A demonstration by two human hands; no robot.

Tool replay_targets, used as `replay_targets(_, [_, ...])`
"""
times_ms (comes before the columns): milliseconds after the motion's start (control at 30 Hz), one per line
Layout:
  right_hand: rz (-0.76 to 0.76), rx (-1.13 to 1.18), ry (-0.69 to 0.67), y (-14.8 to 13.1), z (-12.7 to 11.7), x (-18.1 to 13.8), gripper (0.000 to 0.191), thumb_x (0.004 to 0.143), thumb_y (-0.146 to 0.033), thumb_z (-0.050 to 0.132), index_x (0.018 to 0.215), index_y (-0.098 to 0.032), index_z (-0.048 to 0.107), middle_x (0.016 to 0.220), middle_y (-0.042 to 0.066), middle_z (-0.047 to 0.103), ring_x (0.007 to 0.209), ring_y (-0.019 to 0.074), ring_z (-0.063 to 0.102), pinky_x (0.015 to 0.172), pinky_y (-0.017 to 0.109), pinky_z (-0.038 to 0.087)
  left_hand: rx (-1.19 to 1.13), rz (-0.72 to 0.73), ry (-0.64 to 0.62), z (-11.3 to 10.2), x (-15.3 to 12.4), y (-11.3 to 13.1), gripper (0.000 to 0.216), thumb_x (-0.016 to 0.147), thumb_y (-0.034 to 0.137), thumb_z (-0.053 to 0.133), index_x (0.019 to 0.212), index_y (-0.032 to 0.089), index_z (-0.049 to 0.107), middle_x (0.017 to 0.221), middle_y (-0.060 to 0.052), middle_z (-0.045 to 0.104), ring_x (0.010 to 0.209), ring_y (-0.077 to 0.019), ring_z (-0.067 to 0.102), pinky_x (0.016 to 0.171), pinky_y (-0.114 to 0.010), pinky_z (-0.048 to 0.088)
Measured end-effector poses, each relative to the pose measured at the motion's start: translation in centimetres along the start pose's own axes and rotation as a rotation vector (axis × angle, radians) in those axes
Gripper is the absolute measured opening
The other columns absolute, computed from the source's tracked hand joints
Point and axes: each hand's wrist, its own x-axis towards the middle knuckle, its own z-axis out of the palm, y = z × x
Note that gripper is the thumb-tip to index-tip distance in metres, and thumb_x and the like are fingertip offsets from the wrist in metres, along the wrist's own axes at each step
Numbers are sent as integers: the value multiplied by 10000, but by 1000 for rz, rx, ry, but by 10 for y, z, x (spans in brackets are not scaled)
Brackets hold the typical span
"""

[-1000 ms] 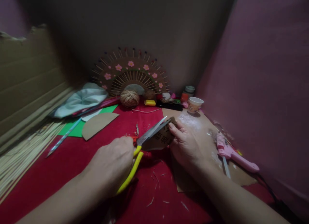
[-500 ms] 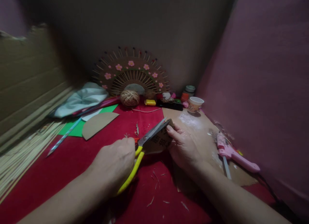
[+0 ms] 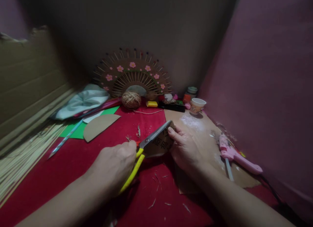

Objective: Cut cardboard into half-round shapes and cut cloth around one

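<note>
My left hand (image 3: 117,163) is closed around the yellow handles of a pair of scissors (image 3: 156,132). The blades point up and to the right, nearly together, along the upper edge of a piece of cardboard (image 3: 160,146) with dark printed characters. My right hand (image 3: 184,147) grips that cardboard at its right side, thumb on top and close to the blade tips. The fingers beneath the cardboard are hidden. To the left, a half-round cardboard piece (image 3: 100,126) lies flat on the red cloth (image 3: 80,175).
A decorated fan (image 3: 133,65) stands at the back behind a twine ball (image 3: 131,100). Thin sticks (image 3: 26,155) and a striped pencil (image 3: 66,139) lie left. On the right are a paper cup (image 3: 197,106), a cardboard sheet (image 3: 207,139) and a pink glue gun (image 3: 238,155).
The scissor blades have closed together along the cardboard's upper edge. Both hands stay in nearly the same place, each keeping its hold.
</note>
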Motion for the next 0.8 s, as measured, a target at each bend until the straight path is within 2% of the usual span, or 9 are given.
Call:
replay_targets(133, [-9, -8, -3, 1, -1, 1, 110, 695, -255, 654, 785, -224, 601, 753, 2, 665, 845, 205, 619, 746, 357, 485, -43, -25, 9, -1, 1, 0, 241, 750, 384, 423, 849, 171, 477, 723, -79, 578, 594, -223, 563, 467, -289, 282])
replay_targets(333, [-13, -39, -37, 5, -5, 1, 92, 715, -271, 644, 793, -232, 615, 748, 0, 663, 826, 194, 624, 748, 350, 489, -98, -41, 15, 0, 3, 3, 256, 805, 387, 364, 838, 173, 500, 793, -97, 599, 625, -201, 554, 501, -287, 325])
replay_targets(433, [-12, -37, -44, 6, -5, 1, 99, 727, -262, 636, 820, -232, 621, 775, 0, 669, 824, 187, 626, 750, 341, 488, -91, -1, 8, -1, 2, 2, 296, 843, 393, 308, 833, 175, 508, 776, -95, 596, 650, -219, 578, 495, -290, 316])
replay_targets(567, [-5, -19, -62, 7, -4, 0, 89, 721, -252, 639, 803, -227, 618, 763, -5, 672, 812, 188, 631, 745, 338, 487, -44, 27, 13, -3, -1, 1, 257, 815, 408, 369, 819, 187, 498, 731, -74, 598, 624, -225, 592, 465, -282, 269])
replay_targets(667, [12, -16, -62, 6, -3, 0, 105, 714, -264, 644, 807, -223, 618, 755, 6, 672, 782, 190, 632, 735, 346, 486, -62, -19, 55, -2, -2, 0, 276, 829, 429, 342, 817, 187, 476, 696, -63, 601, 585, -213, 589, 464, -281, 263])
replay_targets(800, [13, -11, 6, 3, -4, 3, 140, 703, -260, 655, 828, -209, 619, 735, 5, 664, 683, 161, 615, 695, 324, 475, -178, -66, 130, -7, 5, -8, 245, 824, 427, 363, 771, 195, 422, 694, -59, 579, 584, -200, 564, 490, -284, 306])
